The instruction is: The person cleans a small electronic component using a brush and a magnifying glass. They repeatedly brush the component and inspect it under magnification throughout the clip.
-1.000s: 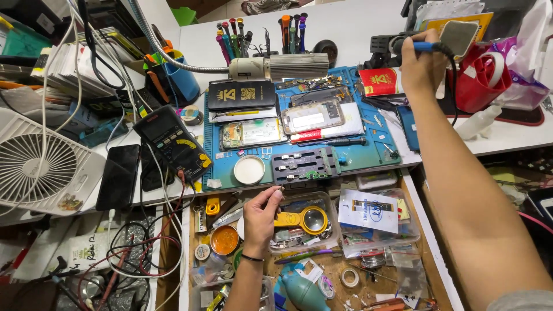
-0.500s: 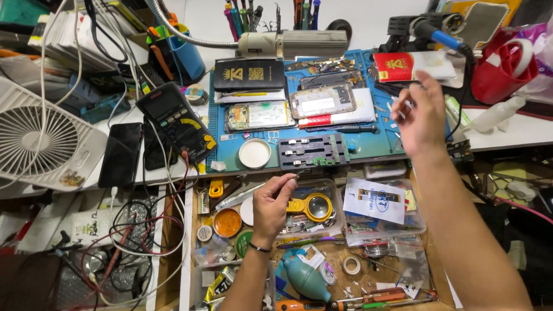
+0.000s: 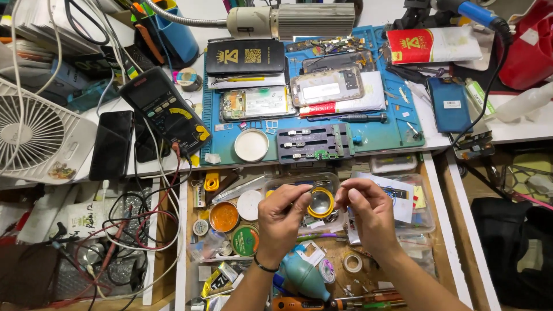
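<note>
A: Report the position of the hands.

B: The left hand [image 3: 282, 216] and the right hand [image 3: 368, 210] are raised over the open drawer [image 3: 443, 230], near the front edge of the worktop [image 3: 507, 129]. They are close together but not touching. Each has its fingertips pinched. What either pinch holds is too small to tell.

A: Which item lies between them?

B: A yellow-rimmed magnifier [image 3: 320, 203]. It rests in a clear plastic tray [image 3: 299, 179] inside the drawer, directly between the two sets of fingertips. Whether either hand touches it cannot be determined.

A: List the nearby drawer contents.

B: Left of the left hand: an orange tin [image 3: 224, 216], a green round tin [image 3: 246, 240] and a white disc [image 3: 249, 205]. Near side: a teal air blower [image 3: 303, 275] and a roll of tape [image 3: 352, 262].

A: And on the worktop, far side?

B: A blue repair mat [image 3: 380, 135] carries an opened phone [image 3: 256, 103], a second phone body [image 3: 326, 86], a grey board holder [image 3: 314, 142] and a white round lid [image 3: 252, 144]. A black multimeter [image 3: 164, 111] lies left of the mat, and a white fan [image 3: 37, 132] stands at the far left.
</note>
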